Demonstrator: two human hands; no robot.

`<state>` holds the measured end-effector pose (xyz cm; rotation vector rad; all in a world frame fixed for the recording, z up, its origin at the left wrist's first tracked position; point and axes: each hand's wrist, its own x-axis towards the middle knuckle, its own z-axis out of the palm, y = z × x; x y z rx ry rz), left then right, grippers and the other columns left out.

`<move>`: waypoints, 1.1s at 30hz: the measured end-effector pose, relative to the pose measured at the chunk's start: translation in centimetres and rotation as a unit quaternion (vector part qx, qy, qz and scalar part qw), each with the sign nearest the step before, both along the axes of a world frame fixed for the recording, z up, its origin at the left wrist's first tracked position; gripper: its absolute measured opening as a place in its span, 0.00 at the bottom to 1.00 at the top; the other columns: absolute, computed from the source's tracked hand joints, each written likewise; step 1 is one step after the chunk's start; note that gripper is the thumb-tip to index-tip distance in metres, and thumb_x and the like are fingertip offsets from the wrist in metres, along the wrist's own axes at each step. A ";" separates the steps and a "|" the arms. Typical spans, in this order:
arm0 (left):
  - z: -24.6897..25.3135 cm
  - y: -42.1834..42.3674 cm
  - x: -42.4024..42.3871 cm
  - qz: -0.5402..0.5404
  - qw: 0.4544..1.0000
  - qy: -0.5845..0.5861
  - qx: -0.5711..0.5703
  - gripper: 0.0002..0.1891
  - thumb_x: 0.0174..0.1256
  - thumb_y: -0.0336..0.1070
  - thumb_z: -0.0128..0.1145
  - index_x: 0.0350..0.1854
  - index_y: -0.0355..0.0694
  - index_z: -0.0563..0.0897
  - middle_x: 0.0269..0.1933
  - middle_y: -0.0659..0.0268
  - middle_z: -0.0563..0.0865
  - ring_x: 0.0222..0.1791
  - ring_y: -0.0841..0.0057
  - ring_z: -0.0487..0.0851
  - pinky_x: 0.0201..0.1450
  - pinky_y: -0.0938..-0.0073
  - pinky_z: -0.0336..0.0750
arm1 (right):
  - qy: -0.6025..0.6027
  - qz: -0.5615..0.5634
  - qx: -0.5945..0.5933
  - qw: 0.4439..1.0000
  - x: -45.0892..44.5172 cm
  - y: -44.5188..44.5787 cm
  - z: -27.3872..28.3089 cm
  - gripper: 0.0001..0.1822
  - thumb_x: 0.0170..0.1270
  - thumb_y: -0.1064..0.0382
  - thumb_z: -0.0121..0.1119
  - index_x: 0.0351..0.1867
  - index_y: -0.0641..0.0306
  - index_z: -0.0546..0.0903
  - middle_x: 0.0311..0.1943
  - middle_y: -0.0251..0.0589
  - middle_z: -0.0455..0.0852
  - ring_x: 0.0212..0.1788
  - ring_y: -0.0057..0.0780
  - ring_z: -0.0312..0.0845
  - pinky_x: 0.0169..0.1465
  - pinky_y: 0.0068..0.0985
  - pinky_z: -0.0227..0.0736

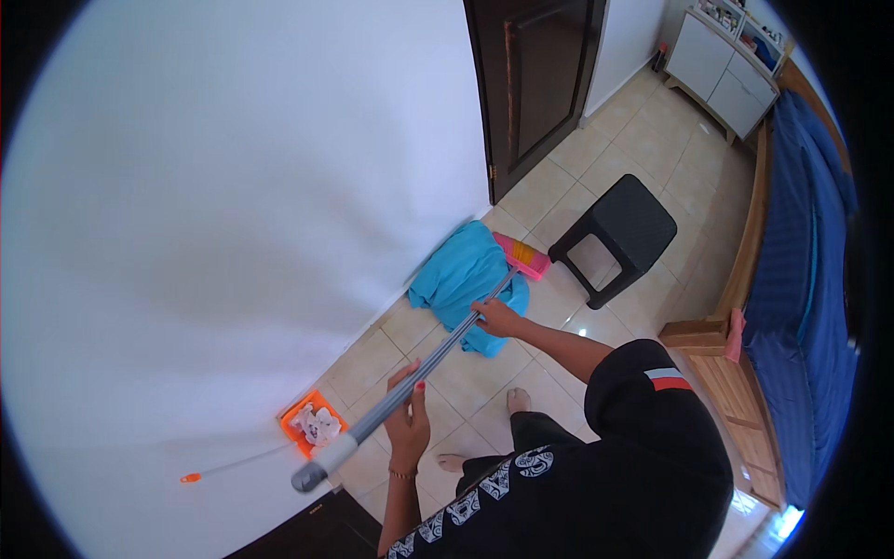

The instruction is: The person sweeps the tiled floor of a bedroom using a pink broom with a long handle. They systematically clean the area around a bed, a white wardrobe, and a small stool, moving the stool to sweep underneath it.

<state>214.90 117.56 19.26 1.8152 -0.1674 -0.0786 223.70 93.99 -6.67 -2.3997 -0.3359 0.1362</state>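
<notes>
A broom with a grey striped handle [434,358] slants across the view, its pink and yellow head [524,257] beside a black plastic stool [632,216]. My right hand [497,318] grips the handle at its lower part, in front of a turquoise cloth [461,276] heaped on the floor against the wall. Nearer the upper end, my left hand [408,419] supports the handle, with the thumb on one side and fingers on the other. The broom head touches or lies very close to the cloth; which one is unclear.
An orange dustpan [300,426] holding crumpled whitish waste stands by the wall, its thin handle leaning left. A dark wooden door [548,77] is at the top. At the right is a wooden bed frame [744,244] with blue bedding [796,279]; a white cabinet [719,70] stands beyond.
</notes>
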 end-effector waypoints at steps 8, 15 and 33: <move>0.6 0.0 4.3 -0.012 1.000 -0.004 -0.028 0.10 0.73 0.29 0.51 0.50 0.31 0.78 0.40 0.66 0.83 0.32 0.87 0.74 0.33 0.85 0.69 | 0.027 -0.033 -0.004 0.999 -2.7 -1.8 0.7 0.16 0.62 0.56 0.60 0.45 0.62 0.74 0.30 0.55 0.84 0.35 0.56 0.81 0.39 0.48 0.75; 1.8 3.2 -5.0 -0.003 1.000 0.023 -0.011 0.08 0.72 0.27 0.52 0.48 0.31 0.78 0.44 0.62 0.83 0.38 0.83 0.80 0.40 0.83 0.74 | 0.092 0.012 -0.014 0.996 -12.7 0.4 2.9 0.17 0.63 0.54 0.60 0.44 0.63 0.75 0.27 0.58 0.83 0.35 0.57 0.81 0.38 0.50 0.74; 10.6 26.1 -22.6 0.222 0.972 -0.030 0.067 0.10 0.73 0.28 0.48 0.50 0.29 0.74 0.48 0.56 0.78 0.55 0.66 0.79 0.62 0.66 0.71 | 0.068 0.202 0.081 0.974 -22.6 34.0 6.4 0.16 0.63 0.57 0.58 0.46 0.63 0.71 0.25 0.56 0.80 0.33 0.58 0.78 0.38 0.50 0.72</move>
